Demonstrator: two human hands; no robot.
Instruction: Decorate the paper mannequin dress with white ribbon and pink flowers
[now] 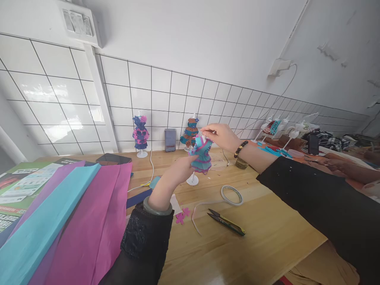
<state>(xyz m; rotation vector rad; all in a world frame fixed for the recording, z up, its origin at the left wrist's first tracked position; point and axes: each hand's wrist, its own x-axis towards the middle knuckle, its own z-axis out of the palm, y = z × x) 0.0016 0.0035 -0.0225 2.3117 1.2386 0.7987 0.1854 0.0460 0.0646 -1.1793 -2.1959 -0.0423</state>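
A small dress form in a teal and purple crepe-paper dress (203,154) stands on a round white base (192,180) in front of me. My left hand (179,169) grips the dress at its lower left side, its fingers partly hidden behind the skirt. At the neck and shoulder, my right hand (222,135) pinches the top of the form from above. Nearer to me on the table lie yellow-and-black thread snips (227,223), a roll of white double-sided tape (232,195) with a loose strip, and pink paper flowers (180,217).
Pink crepe-paper sheets (86,225) and a teal sheet (53,213) cover the left side. Along the tiled wall stand a navy-and-pink dressed form (140,132), a brown-and-teal one (190,130) and a phone-like grey block (170,140). Another person's arm (353,168) reaches in at right.
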